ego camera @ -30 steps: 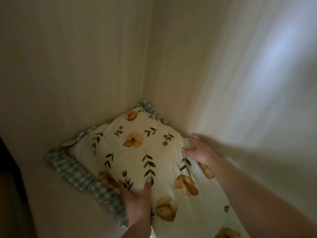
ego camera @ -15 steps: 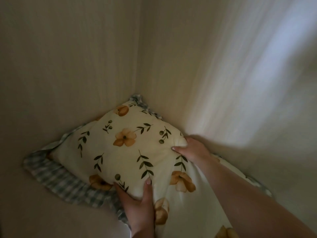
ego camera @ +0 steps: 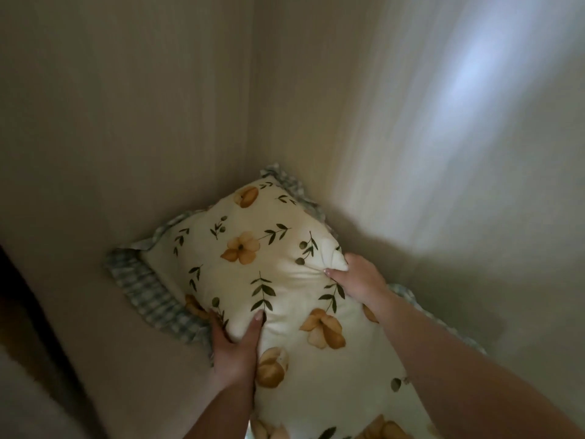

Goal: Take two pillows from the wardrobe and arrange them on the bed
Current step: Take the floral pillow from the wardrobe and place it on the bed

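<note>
Dim wardrobe walls (ego camera: 158, 122) box in the floral pillow (ego camera: 253, 264), wedged in the corner, where the left hand (ego camera: 235, 350) grips its near edge and the right hand (ego camera: 357, 277) pinches its side, so its gingham frill (ego camera: 148, 289) may snag

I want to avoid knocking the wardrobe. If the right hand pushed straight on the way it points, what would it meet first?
The right hand points up-left into the floral pillow it already grips, so that comes first; behind it probably the wardrobe's back wall, though depth is unclear.
</note>
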`<state>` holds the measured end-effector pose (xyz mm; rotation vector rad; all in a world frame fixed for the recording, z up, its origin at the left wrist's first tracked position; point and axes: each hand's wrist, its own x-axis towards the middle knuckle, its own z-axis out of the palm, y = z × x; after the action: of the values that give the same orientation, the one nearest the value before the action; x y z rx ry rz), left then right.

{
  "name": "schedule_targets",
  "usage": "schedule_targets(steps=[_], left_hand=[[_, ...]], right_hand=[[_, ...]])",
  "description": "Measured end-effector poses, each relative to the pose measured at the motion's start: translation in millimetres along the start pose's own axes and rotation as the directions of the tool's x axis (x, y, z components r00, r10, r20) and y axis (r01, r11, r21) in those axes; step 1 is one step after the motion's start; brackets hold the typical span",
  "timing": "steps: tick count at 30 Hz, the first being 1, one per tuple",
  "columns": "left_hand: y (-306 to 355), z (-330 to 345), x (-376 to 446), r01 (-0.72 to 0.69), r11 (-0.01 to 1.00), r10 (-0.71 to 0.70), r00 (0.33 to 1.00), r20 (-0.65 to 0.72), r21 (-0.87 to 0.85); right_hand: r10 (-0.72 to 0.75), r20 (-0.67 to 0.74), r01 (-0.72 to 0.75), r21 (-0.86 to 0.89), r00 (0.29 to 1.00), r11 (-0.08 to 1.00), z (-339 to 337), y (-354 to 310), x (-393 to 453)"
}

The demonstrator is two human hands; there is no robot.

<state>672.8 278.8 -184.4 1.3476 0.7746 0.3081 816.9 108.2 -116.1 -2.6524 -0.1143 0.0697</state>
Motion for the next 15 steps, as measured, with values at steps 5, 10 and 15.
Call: schedule_targets(steps=[5,10,15], left_hand=[[-5,-40,-51,0.028,0.993,-0.022,0.998,0.058,-0.111],[10,-53,-132,-0.18,0.972,0.202,0.968,0.147,-0.153],[39,-68,-224,-0.454,0.879,0.472,0.872,0.13,-0.142]], right_hand=[[0.011,-0.168,0.031,0.246,0.986,0.969,-14,13,-82],[0.091,-0.354,0.107,0.502,0.931,0.858,-47,37,-164],[0.146,-0.485,0.259,0.671,0.862,0.695,-88,49,-246]])
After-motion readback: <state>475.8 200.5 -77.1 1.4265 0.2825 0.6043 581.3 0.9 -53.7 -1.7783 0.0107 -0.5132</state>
